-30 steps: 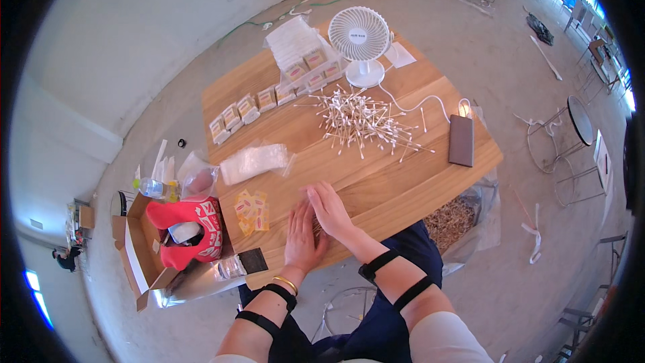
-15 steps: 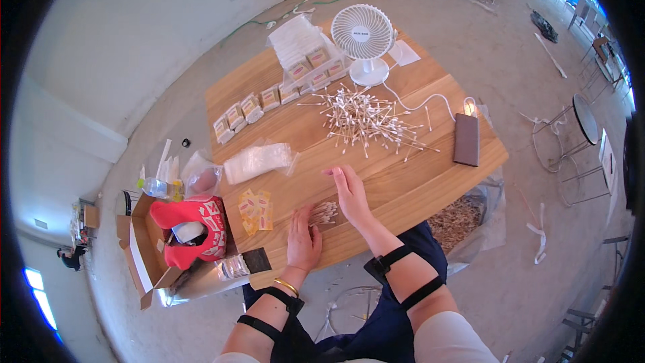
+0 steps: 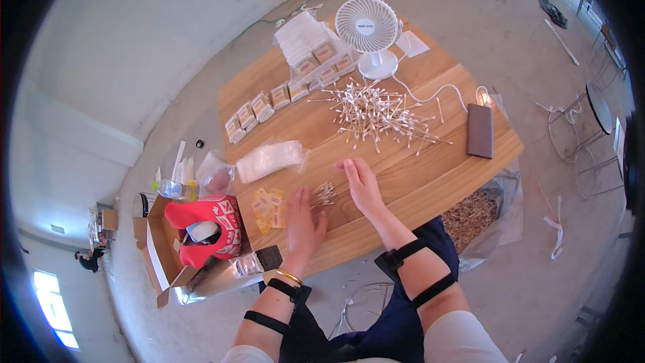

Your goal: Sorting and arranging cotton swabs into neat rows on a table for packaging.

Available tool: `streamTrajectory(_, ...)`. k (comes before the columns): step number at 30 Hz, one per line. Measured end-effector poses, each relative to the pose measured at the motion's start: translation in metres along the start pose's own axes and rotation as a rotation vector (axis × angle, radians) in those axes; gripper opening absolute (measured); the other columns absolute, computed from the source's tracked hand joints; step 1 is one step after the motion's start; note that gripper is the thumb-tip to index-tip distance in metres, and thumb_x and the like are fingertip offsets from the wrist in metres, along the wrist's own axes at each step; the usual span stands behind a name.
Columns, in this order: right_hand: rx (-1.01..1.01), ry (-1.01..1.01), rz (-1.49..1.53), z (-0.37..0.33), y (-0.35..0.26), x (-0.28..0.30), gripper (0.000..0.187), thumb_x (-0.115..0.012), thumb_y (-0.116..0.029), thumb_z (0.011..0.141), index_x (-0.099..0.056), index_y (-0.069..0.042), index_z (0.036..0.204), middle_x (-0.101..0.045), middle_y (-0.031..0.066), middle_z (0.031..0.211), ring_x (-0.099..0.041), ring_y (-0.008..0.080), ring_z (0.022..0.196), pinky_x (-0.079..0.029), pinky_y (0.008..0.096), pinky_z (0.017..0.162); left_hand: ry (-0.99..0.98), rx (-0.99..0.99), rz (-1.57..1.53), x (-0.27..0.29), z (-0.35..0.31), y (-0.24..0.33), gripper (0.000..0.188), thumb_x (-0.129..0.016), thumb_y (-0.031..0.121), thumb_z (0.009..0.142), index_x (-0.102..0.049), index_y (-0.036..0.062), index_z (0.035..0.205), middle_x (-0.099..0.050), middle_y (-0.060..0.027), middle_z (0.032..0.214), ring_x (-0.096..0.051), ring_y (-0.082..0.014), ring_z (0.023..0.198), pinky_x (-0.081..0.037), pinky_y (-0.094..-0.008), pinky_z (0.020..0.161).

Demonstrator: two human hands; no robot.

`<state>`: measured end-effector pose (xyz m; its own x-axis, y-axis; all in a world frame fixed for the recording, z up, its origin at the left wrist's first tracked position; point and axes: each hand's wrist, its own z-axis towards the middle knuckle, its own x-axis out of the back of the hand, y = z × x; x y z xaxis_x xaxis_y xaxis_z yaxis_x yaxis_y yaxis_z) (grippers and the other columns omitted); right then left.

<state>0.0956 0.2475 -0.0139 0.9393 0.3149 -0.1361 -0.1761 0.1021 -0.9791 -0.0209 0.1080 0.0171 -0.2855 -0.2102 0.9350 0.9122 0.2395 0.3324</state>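
Observation:
A small bundle of cotton swabs lies near the front of the wooden table. My left hand lies beside the bundle, its fingers stretched out along the left side and its thumb apart. To the right of the bundle, my right hand hovers with its fingers loosely bent inward, and nothing shows in it. Farther back sits a large loose pile of cotton swabs. Yellow printed paper cards lie left of my left hand. Behind them is a stack of clear plastic bags.
A white fan stands at the back, cabled to a dark power bank. Filled swab packs line the far left edge. A cardboard box with a red bag stands left. A sack of brown scraps sits below right.
The view has shifted, so the table appears farther right and higher. My left hand has drawn slightly back from the bundle; my right hand stays to its right.

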Motion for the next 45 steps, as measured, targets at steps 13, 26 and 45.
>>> streamTrajectory(13, 0.019, -0.027, -0.079, 0.001, -0.004, 0.002, 0.036, -0.046, -0.027, 0.104, -0.066, 0.001, 0.096, -0.062, 0.0177, 0.09, -0.059, 0.0335, 0.091, -0.046, 0.0398, 0.082, -0.131, -0.023, 0.226, -0.021, -0.03, 0.037, 0.096, -0.052, 0.055, 0.093, -0.014, -0.0138, 0.149, -0.017, -0.0335, 0.156, -0.012, -0.0454, 0.148, -0.01, -0.0556, 0.12)
streamTrajectory(26, -0.028, -0.042, -0.026, 0.004, -0.002, 0.002, 0.036, -0.045, -0.027, 0.104, -0.065, 0.001, 0.093, -0.063, 0.0173, 0.089, -0.061, 0.0334, 0.09, -0.047, 0.0402, 0.081, -0.182, -0.107, 0.158, -0.016, -0.039, 0.029, 0.094, -0.051, 0.051, 0.095, -0.008, -0.0107, 0.152, -0.007, -0.0315, 0.16, -0.005, -0.046, 0.149, -0.006, -0.0559, 0.12)
streamTrajectory(45, -0.076, -0.065, -0.024, 0.006, -0.004, 0.006, 0.041, -0.043, -0.031, 0.105, -0.066, 0.002, 0.093, -0.066, 0.0172, 0.089, -0.063, 0.0335, 0.089, -0.048, 0.0415, 0.082, -0.188, -0.105, 0.158, -0.012, -0.031, 0.024, 0.097, -0.053, 0.055, 0.092, -0.015, -0.0117, 0.151, -0.015, -0.0307, 0.159, -0.012, -0.0443, 0.149, -0.01, -0.058, 0.119)
